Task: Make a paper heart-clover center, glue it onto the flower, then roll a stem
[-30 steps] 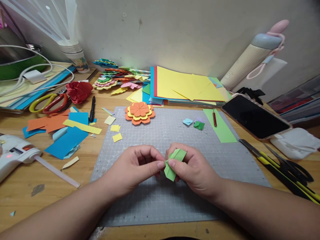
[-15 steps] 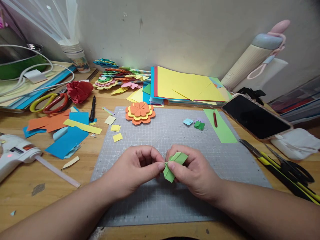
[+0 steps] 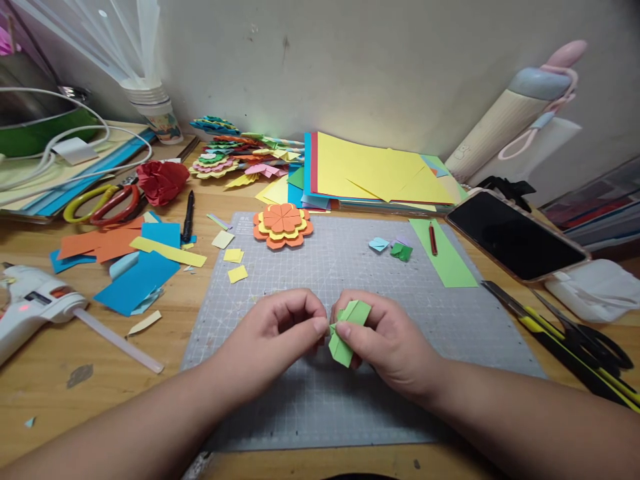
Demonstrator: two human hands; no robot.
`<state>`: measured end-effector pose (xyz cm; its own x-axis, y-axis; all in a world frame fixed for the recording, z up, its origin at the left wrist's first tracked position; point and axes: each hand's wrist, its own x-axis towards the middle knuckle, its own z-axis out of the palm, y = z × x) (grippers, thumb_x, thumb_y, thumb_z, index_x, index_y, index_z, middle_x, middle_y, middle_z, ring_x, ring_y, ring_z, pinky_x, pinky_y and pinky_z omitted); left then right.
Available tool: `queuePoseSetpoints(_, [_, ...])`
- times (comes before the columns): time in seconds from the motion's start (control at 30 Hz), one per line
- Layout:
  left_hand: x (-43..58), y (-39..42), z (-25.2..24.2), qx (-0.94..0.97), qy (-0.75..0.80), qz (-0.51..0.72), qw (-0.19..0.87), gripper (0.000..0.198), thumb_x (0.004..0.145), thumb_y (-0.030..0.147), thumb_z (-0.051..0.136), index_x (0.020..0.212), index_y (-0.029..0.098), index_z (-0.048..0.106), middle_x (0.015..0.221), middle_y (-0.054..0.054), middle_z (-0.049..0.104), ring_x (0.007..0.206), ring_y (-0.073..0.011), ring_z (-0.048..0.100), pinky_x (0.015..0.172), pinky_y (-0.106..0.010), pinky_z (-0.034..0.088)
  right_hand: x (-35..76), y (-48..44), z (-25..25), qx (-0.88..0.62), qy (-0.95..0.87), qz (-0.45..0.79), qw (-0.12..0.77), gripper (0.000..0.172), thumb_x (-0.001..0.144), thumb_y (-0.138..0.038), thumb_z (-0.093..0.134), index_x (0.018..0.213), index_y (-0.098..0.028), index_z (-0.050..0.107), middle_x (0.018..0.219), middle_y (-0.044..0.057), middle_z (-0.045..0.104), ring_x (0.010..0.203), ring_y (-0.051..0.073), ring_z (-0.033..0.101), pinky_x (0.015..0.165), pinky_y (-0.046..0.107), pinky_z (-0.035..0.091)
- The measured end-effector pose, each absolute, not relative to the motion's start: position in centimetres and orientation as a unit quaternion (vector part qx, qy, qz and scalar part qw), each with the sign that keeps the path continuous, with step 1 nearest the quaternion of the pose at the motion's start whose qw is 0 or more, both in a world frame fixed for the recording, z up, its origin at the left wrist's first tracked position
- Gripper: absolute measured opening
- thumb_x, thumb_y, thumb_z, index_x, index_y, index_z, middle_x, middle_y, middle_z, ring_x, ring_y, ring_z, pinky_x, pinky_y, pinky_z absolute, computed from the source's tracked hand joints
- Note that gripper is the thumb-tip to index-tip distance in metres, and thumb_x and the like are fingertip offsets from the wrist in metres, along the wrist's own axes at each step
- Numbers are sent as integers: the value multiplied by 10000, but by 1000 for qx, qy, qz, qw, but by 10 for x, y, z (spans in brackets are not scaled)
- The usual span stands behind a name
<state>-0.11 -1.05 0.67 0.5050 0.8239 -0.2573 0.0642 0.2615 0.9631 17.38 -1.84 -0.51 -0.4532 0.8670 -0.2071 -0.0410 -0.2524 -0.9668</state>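
Your left forearm slanting in from the near left, your left hand (image 3: 283,327) curled, thumb and forefinger pinching the left tip of folded green paper (image 3: 357,312), centred above the grey mat (image 3: 310,413), your right hand (image 3: 387,337) clasping it firmly, thumb on top.

Folded green piece (image 3: 358,312) of matt paper, glossy phone screen (image 3: 517,235), smooth wooden tabletop (image 3: 47,353)

left of the cutting mat (image 3: 310,413), the glue gun (image 3: 43,301) runs out of my view; above the mat, my right hand (image 3: 390,343) hides part of the green paper (image 3: 342,351).
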Motion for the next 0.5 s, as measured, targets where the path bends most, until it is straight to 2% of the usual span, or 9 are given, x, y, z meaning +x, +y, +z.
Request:
queuePoseSetpoints(0.17, [-2, -14, 10, 600, 410, 253, 638, 234, 847, 309, 519, 656, 176, 508, 616, 42, 464, 601, -104, 397, 582, -233, 339, 174, -19, -7, -376, -475, 730, 317, 288, 789, -392, 654, 666, -182, 498, 545, -50, 487, 475, 79, 424, 462, 207, 356])
queuePoseSetpoints(0.5, [-1, -17, 9, 603, 409, 303, 614, 232, 848, 261, 518, 629, 187, 498, 606, 21, 565, 602, -116, 504, 593, -233, 388, 171, -20, -7, -356, -503, 714, 332, 313, 826, -431, 637, 679, -190, 502, 608, -43, 497, 506, 84, 466, 483, 220, 384])
